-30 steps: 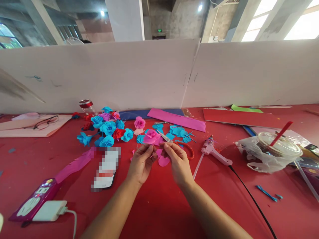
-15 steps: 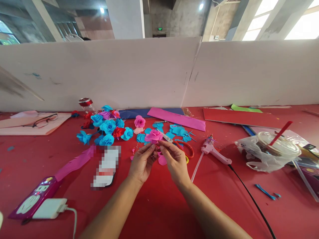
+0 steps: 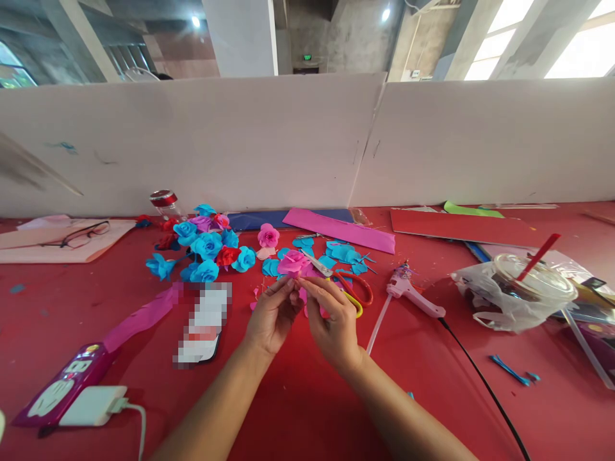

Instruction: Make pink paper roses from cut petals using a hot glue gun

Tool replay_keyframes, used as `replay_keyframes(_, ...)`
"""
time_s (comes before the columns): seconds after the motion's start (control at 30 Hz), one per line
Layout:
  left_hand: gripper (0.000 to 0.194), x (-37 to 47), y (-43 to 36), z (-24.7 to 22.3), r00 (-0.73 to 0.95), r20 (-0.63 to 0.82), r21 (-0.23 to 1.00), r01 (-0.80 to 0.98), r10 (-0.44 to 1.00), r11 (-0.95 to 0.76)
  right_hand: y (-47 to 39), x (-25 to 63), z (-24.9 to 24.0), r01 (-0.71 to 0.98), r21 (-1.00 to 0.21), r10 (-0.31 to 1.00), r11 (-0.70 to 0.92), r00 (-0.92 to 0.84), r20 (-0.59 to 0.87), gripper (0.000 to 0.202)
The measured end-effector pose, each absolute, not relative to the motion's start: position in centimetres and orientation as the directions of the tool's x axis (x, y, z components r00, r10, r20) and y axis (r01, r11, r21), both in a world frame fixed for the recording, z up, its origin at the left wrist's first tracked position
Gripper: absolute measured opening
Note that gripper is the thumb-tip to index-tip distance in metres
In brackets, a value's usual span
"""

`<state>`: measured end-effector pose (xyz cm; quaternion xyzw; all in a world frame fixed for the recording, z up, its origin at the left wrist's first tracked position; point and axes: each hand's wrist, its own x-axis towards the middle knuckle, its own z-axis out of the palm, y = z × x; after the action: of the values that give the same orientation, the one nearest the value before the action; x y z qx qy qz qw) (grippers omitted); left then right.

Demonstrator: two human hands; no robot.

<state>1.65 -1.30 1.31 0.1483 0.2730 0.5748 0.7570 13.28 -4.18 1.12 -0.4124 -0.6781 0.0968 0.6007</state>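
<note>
pinching pink flower [image 3: 294, 261] at base, left hand [image 3: 273, 312]; right hand [image 3: 336, 319] meeting it, grip unclear.

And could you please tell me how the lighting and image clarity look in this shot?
Head view: the windows at upper right are blown out to white; head view: coarse square blocks mask most of the phone; head view: the red table darkens toward the bottom middle, and the pink flower shows strong colour but little fine detail.
</note>
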Motion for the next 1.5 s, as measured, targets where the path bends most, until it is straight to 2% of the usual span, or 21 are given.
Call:
replay_keyframes(0.1, 0.017, 1.7, -1.4, 1.4, 0.231, -0.235, 0.545, -0.773, 0.944, 0.325, -4.0, 13.3, 1.2, 0.424, -0.660, 0.689, 0.620, 0.107, 0.716, 0.039)
replay_keyframes(0.23, 0.019, 1.8, -1.4, 1.3, 0.241, -0.226, 0.550, -0.768, 0.944, 0.328, -4.0, 13.5, 1.2, 0.470, -0.626, 0.677, 0.622, 0.078, 0.732, 0.043)
replay_keyframes(0.47, 0.013, 1.8, -1.4, 1.2, 0.248, -0.196, 0.554, -0.770, 0.949, 0.316, -4.4, 13.9, 1.4, 0.743, -0.315, 0.587, 0.591, -0.128, 0.800, 0.041)
replay_keyframes(0.57, 0.014, 1.7, -1.4, 1.3, 0.265, -0.198, 0.549, -0.768, 0.944, 0.330, -4.3, 14.0, 1.5, 0.785, -0.262, 0.590, 0.562, -0.158, 0.792, 0.042)
replay_keyframes(0.67, 0.015, 1.6, -1.3, 1.2, 0.246, -0.235, 0.543, -0.769, 0.940, 0.337, -4.4, 14.0, 1.6, 0.746, -0.310, 0.569, 0.589, -0.110, 0.815, 0.040)
replay_keyframes(0.73, 0.015, 1.6, -1.3, 1.2, 0.239, -0.245, 0.539, -0.772, 0.940, 0.337, -4.3, 14.0, 1.7, 0.723, -0.357, 0.542, 0.592, -0.029, 0.840, 0.030)
replay_keyframes(0.83, 0.016, 1.8, -1.5, 1.0, 0.252, -0.224, 0.555, -0.761, 0.941, 0.336, -4.2, 14.0, 1.8, 0.724, -0.410, 0.508, 0.554, 0.096, 0.856, 0.014)
replay_keyframes(0.97, 0.017, 2.2, -1.7, 0.9, 0.264, -0.208, 0.601, -0.725, 0.942, 0.336, -3.9, 14.1, 1.8, 0.739, -0.445, 0.498, 0.505, 0.172, 0.850, 0.010)
replay_keyframes(1.1, 0.017, 2.3, -1.7, 0.7, 0.265, -0.210, 0.617, -0.711, 0.941, 0.338, -3.6, 14.5, 1.8, 0.759, -0.395, 0.466, 0.518, 0.136, 0.874, 0.010)
replay_keyframes(1.33, 0.011, 2.1, -1.6, 0.9, 0.300, -0.204, 0.587, -0.724, 0.932, 0.362, -3.7, 15.8, 2.3, 0.796, -0.214, 0.434, 0.566, -0.068, 0.898, 0.019)
replay_keyframes(1.4, 0.011, 2.0, -1.7, 1.1, 0.300, -0.224, 0.569, -0.732, 0.927, 0.374, -3.7, 15.9, 2.4, 0.778, -0.246, 0.438, 0.578, -0.041, 0.898, 0.023)
replay_keyframes(1.5, 0.012, 1.9, -1.7, 1.4, 0.301, -0.259, 0.548, -0.737, 0.918, 0.396, -3.8, 15.6, 2.5, 0.733, -0.368, 0.490, 0.572, 0.055, 0.870, 0.021)
